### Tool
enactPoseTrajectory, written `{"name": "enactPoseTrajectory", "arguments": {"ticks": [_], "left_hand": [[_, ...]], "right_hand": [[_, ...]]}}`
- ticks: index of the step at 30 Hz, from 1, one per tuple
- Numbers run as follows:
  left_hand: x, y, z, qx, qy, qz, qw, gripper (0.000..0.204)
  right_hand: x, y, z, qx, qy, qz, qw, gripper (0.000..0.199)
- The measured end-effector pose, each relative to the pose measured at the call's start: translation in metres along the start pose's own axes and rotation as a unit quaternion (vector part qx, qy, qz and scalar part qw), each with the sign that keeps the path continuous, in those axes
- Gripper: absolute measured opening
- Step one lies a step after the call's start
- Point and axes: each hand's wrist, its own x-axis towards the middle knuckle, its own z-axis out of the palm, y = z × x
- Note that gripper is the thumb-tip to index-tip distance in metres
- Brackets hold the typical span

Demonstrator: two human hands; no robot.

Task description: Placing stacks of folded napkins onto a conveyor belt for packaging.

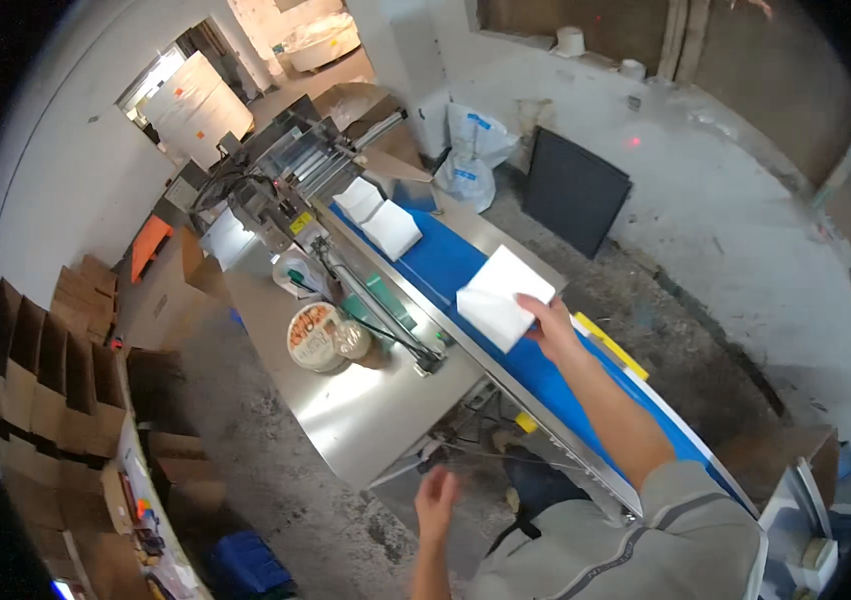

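Note:
My right hand [548,325] is closed on the near right edge of a white square paper pack [501,292], thumb on top. The pack is tilted over the blue conveyor belt [548,387]; whether it touches the belt I cannot tell. Two more white packs lie farther up the belt, a nearer one [391,231] and a farther one [358,199], end to end. Left of the belt and lower, my left hand [437,498] hangs above the floor, slightly blurred. Its fingers are loosely bent and apart, with nothing visible in them.
Beside the belt, a steel table [345,425] carries a round tub [315,337], a jar [352,340] and a metal arm. Machine rollers [320,165] stand at the belt's far end. A black panel [575,190] and white bags [470,165] lean by the right wall. Cardboard boxes [40,350] line the left.

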Motion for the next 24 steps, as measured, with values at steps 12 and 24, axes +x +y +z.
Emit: {"name": "enactPoseTrajectory", "arguments": {"ticks": [12, 24], "left_hand": [[-0.010, -0.048, -0.022, 0.166, 0.036, -0.239, 0.956, 0.055], [0.021, -0.035, -0.011, 0.170, 0.013, -0.179, 0.969, 0.055]], "right_hand": [[0.282, 0.121, 0.097, 0.049, 0.053, 0.009, 0.997, 0.105], [0.278, 0.138, 0.100, -0.092, 0.144, 0.022, 0.985, 0.091]]}}
